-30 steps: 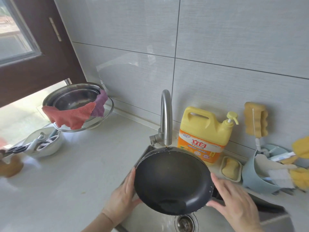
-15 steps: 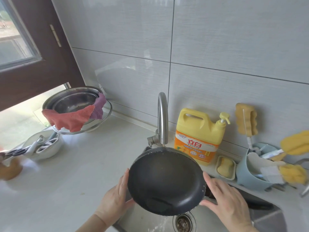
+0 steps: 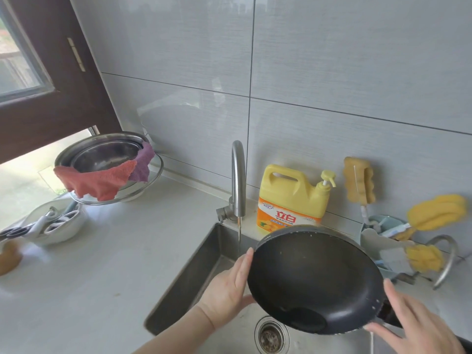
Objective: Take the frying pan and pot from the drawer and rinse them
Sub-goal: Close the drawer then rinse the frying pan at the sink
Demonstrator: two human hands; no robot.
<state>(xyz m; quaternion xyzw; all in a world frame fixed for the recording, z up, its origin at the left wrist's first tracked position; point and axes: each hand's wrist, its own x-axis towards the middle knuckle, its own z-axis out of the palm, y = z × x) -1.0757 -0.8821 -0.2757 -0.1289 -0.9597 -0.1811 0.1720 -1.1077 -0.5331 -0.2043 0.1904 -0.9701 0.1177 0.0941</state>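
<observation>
I hold a black frying pan [image 3: 314, 277] tilted over the steel sink [image 3: 199, 272], its inside facing me, with water drops on its rim. My left hand [image 3: 227, 284] lies flat against the pan's left rim, fingers straight. My right hand [image 3: 413, 325] touches the right rim where the dark handle starts, fingers spread. The handle is mostly hidden under that hand. A thin stream of water [image 3: 239, 238] runs from the curved faucet [image 3: 238, 180] and falls just left of the pan.
The drain [image 3: 271, 337] sits below the pan. A yellow detergent bottle [image 3: 291, 192] stands behind the sink, and a blue holder [image 3: 378, 238] with yellow sponges is on the right. Stacked steel bowls [image 3: 102, 154] with a red cloth [image 3: 94, 182] and a white bowl [image 3: 51, 223] stand on the left counter.
The pan and both hands have shifted right, out from under the faucet. The water stream now falls past the pan's left rim into the sink.
</observation>
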